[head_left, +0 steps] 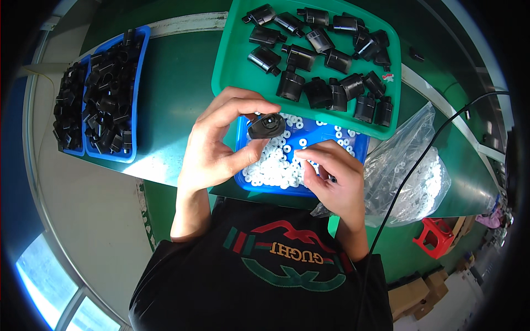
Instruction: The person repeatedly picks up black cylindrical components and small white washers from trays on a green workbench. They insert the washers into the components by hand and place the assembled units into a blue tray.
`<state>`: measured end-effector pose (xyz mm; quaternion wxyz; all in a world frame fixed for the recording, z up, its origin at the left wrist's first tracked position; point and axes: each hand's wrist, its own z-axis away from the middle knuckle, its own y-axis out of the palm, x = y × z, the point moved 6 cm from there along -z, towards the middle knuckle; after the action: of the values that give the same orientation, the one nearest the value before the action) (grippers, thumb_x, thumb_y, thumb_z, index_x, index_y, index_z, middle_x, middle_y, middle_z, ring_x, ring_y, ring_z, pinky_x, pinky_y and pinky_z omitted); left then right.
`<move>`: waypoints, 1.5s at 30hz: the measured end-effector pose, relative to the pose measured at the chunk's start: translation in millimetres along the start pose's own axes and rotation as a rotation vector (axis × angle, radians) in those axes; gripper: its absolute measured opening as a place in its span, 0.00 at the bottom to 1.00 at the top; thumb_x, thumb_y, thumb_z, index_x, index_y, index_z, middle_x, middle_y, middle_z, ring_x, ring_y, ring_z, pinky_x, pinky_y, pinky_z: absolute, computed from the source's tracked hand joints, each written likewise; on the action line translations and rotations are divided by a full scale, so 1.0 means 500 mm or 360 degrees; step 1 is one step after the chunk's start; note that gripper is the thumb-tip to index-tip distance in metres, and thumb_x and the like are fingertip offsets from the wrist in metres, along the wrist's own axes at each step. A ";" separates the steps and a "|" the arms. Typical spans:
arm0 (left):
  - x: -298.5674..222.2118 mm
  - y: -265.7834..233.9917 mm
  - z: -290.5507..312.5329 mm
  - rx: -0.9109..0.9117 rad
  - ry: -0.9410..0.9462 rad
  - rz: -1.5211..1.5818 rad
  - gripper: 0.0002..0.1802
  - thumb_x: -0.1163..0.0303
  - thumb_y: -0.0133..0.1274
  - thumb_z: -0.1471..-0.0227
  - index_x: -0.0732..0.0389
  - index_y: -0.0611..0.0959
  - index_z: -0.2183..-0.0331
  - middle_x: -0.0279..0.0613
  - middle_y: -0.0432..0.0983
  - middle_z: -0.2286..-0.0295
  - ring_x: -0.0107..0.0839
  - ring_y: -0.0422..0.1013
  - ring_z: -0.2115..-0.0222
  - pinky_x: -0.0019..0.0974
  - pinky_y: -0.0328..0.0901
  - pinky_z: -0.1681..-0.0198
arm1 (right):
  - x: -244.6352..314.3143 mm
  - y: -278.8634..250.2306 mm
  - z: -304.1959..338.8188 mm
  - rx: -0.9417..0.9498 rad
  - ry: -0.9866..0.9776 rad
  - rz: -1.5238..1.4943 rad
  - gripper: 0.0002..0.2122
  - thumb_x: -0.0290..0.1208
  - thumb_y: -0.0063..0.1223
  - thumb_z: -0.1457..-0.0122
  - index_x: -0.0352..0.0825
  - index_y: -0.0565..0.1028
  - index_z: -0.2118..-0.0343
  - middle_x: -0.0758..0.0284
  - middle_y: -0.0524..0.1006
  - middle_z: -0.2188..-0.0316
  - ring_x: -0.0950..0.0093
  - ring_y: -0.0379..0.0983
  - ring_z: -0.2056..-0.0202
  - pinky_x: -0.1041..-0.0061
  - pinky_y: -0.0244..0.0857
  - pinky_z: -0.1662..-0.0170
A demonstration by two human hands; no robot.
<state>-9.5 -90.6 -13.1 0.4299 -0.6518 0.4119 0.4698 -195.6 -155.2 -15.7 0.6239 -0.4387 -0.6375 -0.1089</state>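
My left hand point(215, 140) grips a dark translucent plastic cartridge point(266, 128) between thumb and fingers, its round-holed end turned up toward me. Over the blue tray point(276, 190) of small white rings point(273, 168), my right hand point(338, 174) is closed with thumb and fingertips drawn together. What it pinches, if anything, is too small to make out. A short gap separates the two hands. Just beyond them, a green tray point(218, 66) bears several similar dark cartridges point(301, 58), and its near edge overlaps the blue tray.
Two blue bins point(135, 99) heaped with black parts stand at the left of the green table point(171, 83). A clear plastic bag point(406, 176) of white rings lies at right, crossed by a black cable point(422, 154). Beyond the table are a red stool point(434, 237) and cardboard boxes point(411, 295).
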 end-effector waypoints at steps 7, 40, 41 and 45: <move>-0.001 0.026 0.007 0.0143 0.0011 -0.0052 0.27 0.80 0.59 0.67 0.59 0.83 0.57 0.42 0.75 0.62 0.38 0.72 0.59 0.38 0.67 0.53 | 0.025 -0.036 0.000 -0.0060 -0.0043 -0.0132 0.14 0.19 0.68 0.57 0.35 0.81 0.64 0.68 0.77 0.72 0.85 0.62 0.83 0.83 0.51 0.83; -0.017 -0.016 0.002 0.0321 0.0239 0.0211 0.12 0.80 0.60 0.58 0.66 0.79 0.66 0.48 0.74 0.66 0.39 0.73 0.62 0.41 0.67 0.56 | 0.046 -0.050 0.018 -0.0166 -0.0198 0.0121 0.21 0.22 0.70 0.59 0.34 0.77 0.59 0.62 0.79 0.63 0.67 0.79 0.66 0.75 0.75 0.68; -0.017 -0.016 0.003 0.0387 0.0285 0.0158 0.12 0.80 0.59 0.57 0.66 0.78 0.66 0.49 0.73 0.65 0.40 0.73 0.62 0.43 0.68 0.56 | 0.045 -0.050 0.020 -0.0166 -0.0184 0.0111 0.21 0.22 0.70 0.59 0.34 0.77 0.59 0.62 0.79 0.63 0.67 0.79 0.66 0.75 0.75 0.68; -0.012 0.003 0.000 0.0347 0.0158 0.0217 0.15 0.79 0.65 0.63 0.62 0.81 0.67 0.43 0.76 0.68 0.35 0.73 0.62 0.37 0.66 0.58 | 0.041 -0.048 0.022 -0.0138 -0.0144 0.0126 0.21 0.22 0.70 0.59 0.34 0.77 0.59 0.62 0.79 0.63 0.68 0.79 0.66 0.75 0.74 0.68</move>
<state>-12.5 -90.1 -7.7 0.4444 -0.5942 0.5245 0.4176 -216.6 -153.5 10.2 0.5786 -0.4946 -0.6419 -0.0918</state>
